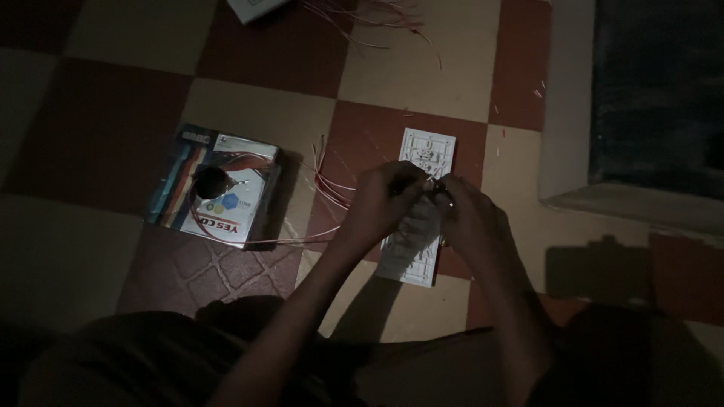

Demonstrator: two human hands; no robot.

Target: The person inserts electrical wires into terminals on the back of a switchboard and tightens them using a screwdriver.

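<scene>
Both hands meet above a white switch plate (419, 218) lying flat on the checkered floor (249, 113). The left hand (386, 200) and right hand (469, 215) have fingers pinched on a small metallic part (436, 188); its kind cannot be told. Left of them lie red wires (328, 185), then a colourful box (215, 185) carrying a dark round object (212, 182).

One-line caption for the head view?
Both hands, left and right, meet over a white panel on checkered floor, red wires alongside.
</scene>
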